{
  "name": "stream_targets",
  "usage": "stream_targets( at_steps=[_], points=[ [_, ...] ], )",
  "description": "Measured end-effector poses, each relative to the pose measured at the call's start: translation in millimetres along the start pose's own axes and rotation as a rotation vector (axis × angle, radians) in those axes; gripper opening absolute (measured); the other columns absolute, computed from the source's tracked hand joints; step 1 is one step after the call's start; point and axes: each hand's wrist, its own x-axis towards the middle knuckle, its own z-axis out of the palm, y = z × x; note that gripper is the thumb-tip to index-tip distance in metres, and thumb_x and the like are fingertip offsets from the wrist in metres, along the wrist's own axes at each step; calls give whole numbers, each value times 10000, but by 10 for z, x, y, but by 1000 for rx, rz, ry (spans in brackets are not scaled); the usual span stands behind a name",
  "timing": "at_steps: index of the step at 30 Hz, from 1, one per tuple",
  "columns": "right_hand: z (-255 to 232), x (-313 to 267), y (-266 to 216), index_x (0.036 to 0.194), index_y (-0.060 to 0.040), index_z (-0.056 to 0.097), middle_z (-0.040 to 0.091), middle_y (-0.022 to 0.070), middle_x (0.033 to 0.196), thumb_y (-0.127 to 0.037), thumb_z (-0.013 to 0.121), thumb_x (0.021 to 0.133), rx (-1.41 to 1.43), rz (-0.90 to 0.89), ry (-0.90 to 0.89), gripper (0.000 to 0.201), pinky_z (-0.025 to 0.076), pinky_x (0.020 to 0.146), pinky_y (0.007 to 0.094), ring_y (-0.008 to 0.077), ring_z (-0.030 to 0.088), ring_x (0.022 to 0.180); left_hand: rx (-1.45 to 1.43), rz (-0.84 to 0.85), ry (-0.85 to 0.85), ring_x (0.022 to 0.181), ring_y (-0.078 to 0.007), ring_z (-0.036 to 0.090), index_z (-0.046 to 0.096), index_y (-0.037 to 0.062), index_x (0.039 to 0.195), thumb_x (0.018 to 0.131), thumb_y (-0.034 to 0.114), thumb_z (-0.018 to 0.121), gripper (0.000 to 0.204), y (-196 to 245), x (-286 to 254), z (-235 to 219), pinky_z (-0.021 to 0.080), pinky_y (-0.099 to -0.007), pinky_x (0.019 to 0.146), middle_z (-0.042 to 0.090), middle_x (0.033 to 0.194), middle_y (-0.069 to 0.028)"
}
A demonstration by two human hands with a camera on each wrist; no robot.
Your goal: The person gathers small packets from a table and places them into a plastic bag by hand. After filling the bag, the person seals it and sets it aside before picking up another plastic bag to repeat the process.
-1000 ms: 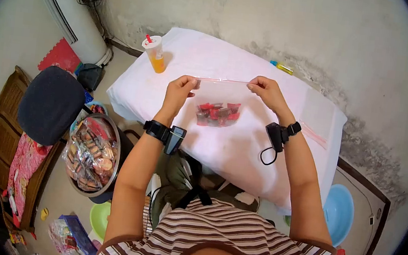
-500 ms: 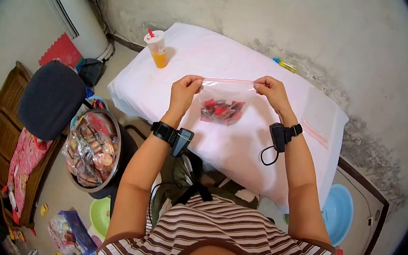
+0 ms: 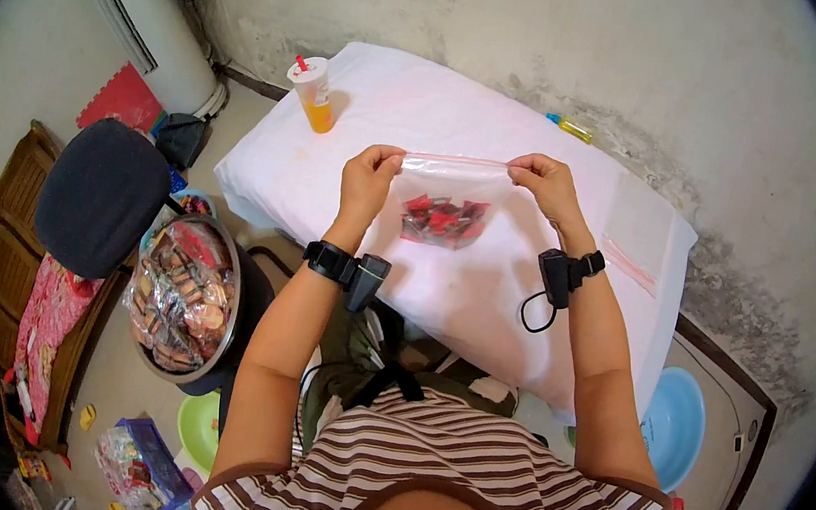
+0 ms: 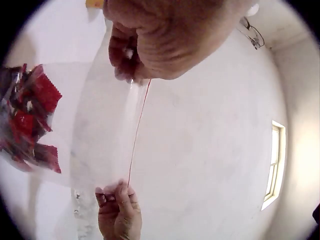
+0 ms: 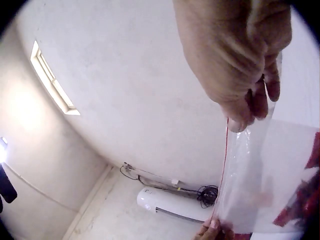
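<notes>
A clear zip bag [image 3: 451, 184] with a red line along its top edge hangs stretched between both hands above the white-covered table. Several small red packets [image 3: 444, 221] lie bunched at its bottom. The left hand [image 3: 367, 190] pinches one top corner between thumb and fingers, and the right hand [image 3: 544, 192] pinches the other. In the left wrist view the left hand [image 4: 165, 37] grips the bag [image 4: 100, 125] near the red line. The right wrist view has the right hand [image 5: 240, 55] holding its corner, packets [image 5: 300, 202] at the frame's edge.
A cup of orange drink [image 3: 313, 95] stands at the table's back left. Flat clear bags [image 3: 637, 231] lie at the right, a yellow-and-blue item [image 3: 569, 127] at the back edge. A pot of wrapped packets [image 3: 183, 300] and a dark chair [image 3: 102, 200] are left; a blue basin [image 3: 675, 427] is right.
Compared with a second ago, both hands and the bag have shifted slightly right in the head view. Over the last half second they have barely moved, and both grips are unchanged.
</notes>
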Motion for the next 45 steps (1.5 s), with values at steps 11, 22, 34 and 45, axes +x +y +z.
stream_targets(
  at_steps=[11, 22, 34, 45],
  points=[
    [22, 21, 29, 875, 15, 652, 637, 41, 773, -68, 640, 782, 45, -10, 22, 125, 457, 665, 226, 93, 555, 699, -58, -222, -61, 716, -78, 558, 636, 37, 930, 864, 187, 567, 177, 79, 1, -37, 462, -227, 619, 605, 769, -5],
    [18, -4, -1, 870, 17, 654, 637, 43, 764, -75, 639, 784, 47, -9, 20, 127, 456, 659, 228, 94, 556, 693, -4, -129, 22, 665, -77, 549, 633, 22, 881, 858, 152, 564, 149, 33, -7, 6, 463, -223, 592, 592, 728, -7],
    [-36, 35, 94, 839, 15, 640, 621, 39, 740, -106, 628, 795, 40, -9, -8, 129, 453, 652, 229, 94, 553, 689, 105, -15, 93, 630, -114, 537, 614, 6, 849, 847, 153, 561, 156, -90, 19, 51, 435, -248, 594, 596, 692, -43],
    [-12, 28, 146, 818, 4, 625, 607, 27, 736, -111, 619, 809, 154, 0, 19, 116, 452, 656, 225, 89, 542, 680, 64, -66, 81, 593, -95, 518, 609, 9, 852, 856, 167, 561, 165, -46, 6, 69, 428, -233, 556, 584, 668, -32]
  ],
)
